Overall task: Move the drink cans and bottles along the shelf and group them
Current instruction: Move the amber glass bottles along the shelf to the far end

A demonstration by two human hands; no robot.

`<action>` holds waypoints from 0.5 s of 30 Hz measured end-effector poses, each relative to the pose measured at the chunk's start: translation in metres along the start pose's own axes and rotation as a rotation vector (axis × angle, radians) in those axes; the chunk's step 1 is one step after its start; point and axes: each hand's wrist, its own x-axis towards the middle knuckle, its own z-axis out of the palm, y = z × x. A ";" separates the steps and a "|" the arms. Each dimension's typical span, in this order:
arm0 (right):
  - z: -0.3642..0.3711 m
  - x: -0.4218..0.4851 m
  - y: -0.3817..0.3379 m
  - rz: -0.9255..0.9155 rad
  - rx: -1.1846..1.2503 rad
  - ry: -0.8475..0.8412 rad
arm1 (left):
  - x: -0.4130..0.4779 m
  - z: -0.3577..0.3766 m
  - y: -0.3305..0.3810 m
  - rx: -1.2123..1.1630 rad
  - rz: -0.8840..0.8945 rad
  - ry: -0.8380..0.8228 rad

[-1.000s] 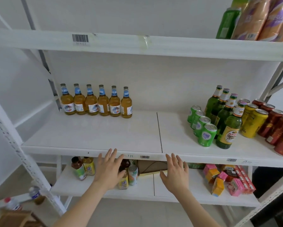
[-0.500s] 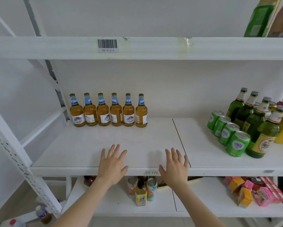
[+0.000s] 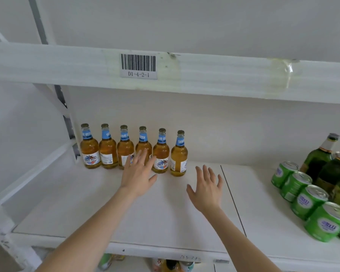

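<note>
Several amber beer bottles point(image 3: 108, 148) with blue neck labels stand in a row at the back left of the white shelf point(image 3: 165, 213). My left hand point(image 3: 138, 173) hovers open in front of the middle bottles, its fingertips overlapping the fourth one. My right hand point(image 3: 206, 187) is open too, over the bare shelf just right of the last amber bottle point(image 3: 179, 155), touching nothing. Green cans point(image 3: 308, 201) sit in a diagonal line at the right, with green glass bottles point(image 3: 320, 158) behind them.
The upper shelf's front beam point(image 3: 224, 75) with a barcode label point(image 3: 138, 65) hangs low over the bottles. A white upright post point(image 3: 0, 228) stands at the left. More drinks point(image 3: 171, 265) show on the shelf below.
Both hands have moved from the shelf's front edge deep onto the shelf toward the amber bottles. The view has shifted left and closer, so the yellow and red cans are out of frame.
</note>
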 end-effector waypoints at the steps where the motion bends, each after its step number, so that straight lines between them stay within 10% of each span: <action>1: 0.002 0.010 -0.003 0.006 0.010 0.004 | 0.011 0.000 -0.002 -0.014 0.009 0.025; 15: 0.052 0.124 -0.035 0.250 0.431 -0.002 | 0.131 0.018 -0.019 -0.498 0.007 -0.043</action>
